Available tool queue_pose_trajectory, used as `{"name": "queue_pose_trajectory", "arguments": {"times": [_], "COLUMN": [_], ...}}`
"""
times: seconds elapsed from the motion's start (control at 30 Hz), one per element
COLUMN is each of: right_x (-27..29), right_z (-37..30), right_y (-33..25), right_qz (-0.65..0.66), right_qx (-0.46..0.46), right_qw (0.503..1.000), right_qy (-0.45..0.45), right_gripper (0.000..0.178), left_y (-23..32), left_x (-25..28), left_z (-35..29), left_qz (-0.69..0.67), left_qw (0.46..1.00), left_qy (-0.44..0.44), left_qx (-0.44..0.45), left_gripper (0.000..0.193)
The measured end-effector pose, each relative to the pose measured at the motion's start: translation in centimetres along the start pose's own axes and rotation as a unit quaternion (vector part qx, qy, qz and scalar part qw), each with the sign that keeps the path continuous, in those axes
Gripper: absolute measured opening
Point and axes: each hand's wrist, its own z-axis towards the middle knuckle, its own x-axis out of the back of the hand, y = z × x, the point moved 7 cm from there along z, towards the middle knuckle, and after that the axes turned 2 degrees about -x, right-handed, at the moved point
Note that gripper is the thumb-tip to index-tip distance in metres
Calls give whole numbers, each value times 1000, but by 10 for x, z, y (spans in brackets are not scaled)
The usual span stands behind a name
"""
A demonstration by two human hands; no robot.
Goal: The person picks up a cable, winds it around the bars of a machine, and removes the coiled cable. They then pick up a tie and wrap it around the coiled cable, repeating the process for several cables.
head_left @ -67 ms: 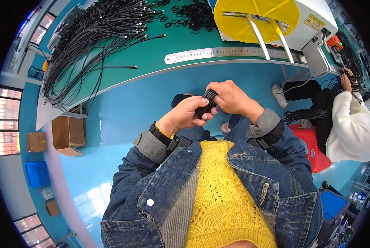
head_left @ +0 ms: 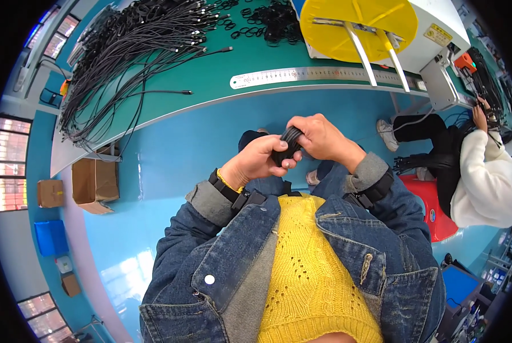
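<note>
A bundled coil of black cable (head_left: 288, 146) is held between my two hands, in front of my body and short of the bench edge. My left hand (head_left: 258, 156) wraps it from below and the left, thumb pressed on its near side. Fingers of my right hand (head_left: 324, 139) curl over the coil's upper right part, partly hiding it. Farther off on the bench, a big heap of black cables with metal plugs (head_left: 153, 34) lies at the left. Small black loops (head_left: 267, 23) are scattered beside it.
On the green bench (head_left: 210, 71) lies a steel ruler (head_left: 302, 75) along the near edge. A machine with a yellow disc (head_left: 359, 17) and two protruding rods stands at the right. A co-worker in a white sleeve (head_left: 479, 171) sits on a red stool (head_left: 436, 211). Cardboard boxes (head_left: 98, 180) rest at the left.
The coil has turned slightly between my hands and shows more of its looped face. Both hands keep their grip in nearly the same place.
</note>
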Motion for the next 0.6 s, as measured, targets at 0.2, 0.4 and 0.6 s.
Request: {"name": "queue_pose_trajectory", "arguments": {"times": [0.2, 0.4, 0.6], "right_x": [-10, -32, -63], "right_z": [1, 7, 5], "right_y": [-6, -8, 4], "right_qz": [-32, -82, -70], "right_qx": [37, 36, -11], "right_qw": [999, 994, 984], "right_qy": [-13, -66, -164], "right_gripper": [17, 19, 26], "left_y": [-6, -9, -25], "left_x": [8, 19, 63], "left_z": [6, -4, 3], "left_qz": [142, 295, 331], "left_qw": [988, 951, 939], "left_qy": [17, 93, 93], "left_qx": [53, 20, -2], "left_gripper": [16, 17, 22]}}
